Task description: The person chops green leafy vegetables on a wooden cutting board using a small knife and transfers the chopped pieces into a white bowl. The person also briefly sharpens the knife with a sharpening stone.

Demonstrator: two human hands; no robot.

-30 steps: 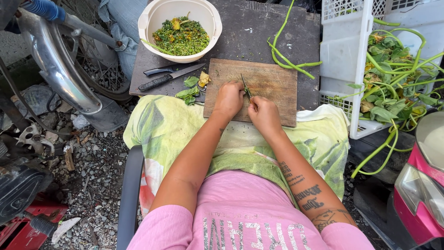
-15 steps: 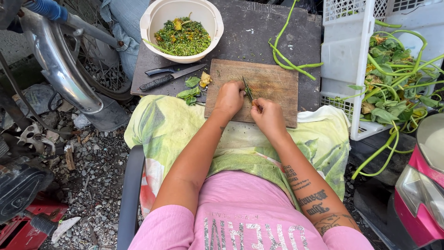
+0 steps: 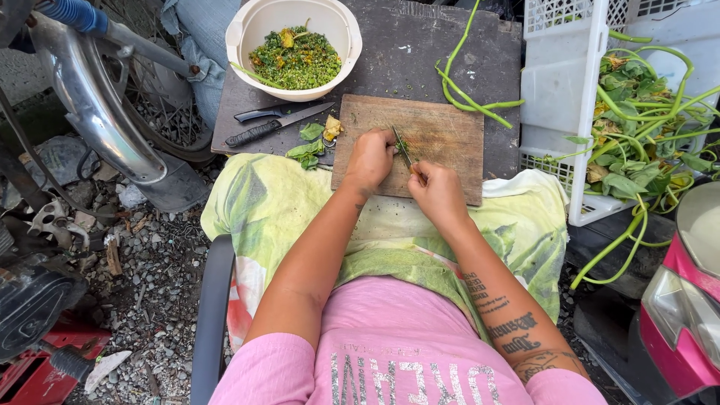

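My left hand (image 3: 369,159) rests on the wooden cutting board (image 3: 442,135) and pinches a small bunch of green stems (image 3: 403,144) against it. My right hand (image 3: 437,193) sits just right of it, shut on a knife (image 3: 403,149) whose thin blade points up across the stems. Tiny green cut bits lie on the board near the blade. A white bowl (image 3: 295,46) of chopped greens stands at the far left of the dark table (image 3: 409,56).
Two dark-handled knives (image 3: 270,126) and leaf scraps (image 3: 306,150) lie left of the board. Long green stems (image 3: 465,90) trail over the table. A white crate (image 3: 559,105) of greens stands right; a motorbike wheel and fender (image 3: 97,112) stand left. A yellow-green cloth (image 3: 270,202) covers my lap.
Both hands stay on the board with only small shifts; the blade works over the stems in nearly the same spot.
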